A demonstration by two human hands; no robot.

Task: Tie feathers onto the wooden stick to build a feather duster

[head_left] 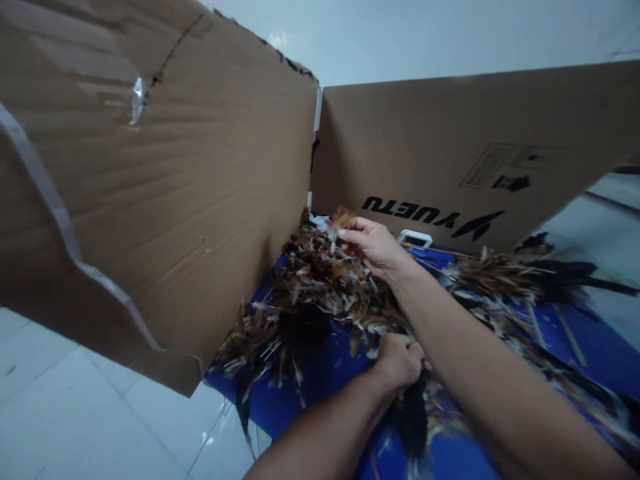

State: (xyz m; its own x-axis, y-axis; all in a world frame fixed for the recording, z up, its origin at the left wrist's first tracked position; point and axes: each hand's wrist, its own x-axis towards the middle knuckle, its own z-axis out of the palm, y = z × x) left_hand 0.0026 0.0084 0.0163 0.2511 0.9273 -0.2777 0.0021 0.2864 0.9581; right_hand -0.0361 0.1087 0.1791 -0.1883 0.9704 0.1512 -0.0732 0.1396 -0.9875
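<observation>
Brown feathers (345,283) lie in a loose heap on a blue surface (320,373), in the corner between two cardboard panels. My right hand (375,245) reaches over the heap's far end and pinches a small fluffy brown feather (342,219) between thumb and fingers. Nearer to me, my left hand (400,361) is closed at the heap's front edge, its fingers curled. What it holds, if anything, is hidden. Dark feathers (413,417) lie just below my left hand.
A tall cardboard panel (225,167) stands at the left, another panel (425,147) with printing at the back. A white handle (415,238) shows at its foot. Long feathers (515,273) spread to the right. Pale floor tiles (90,407) show lower left.
</observation>
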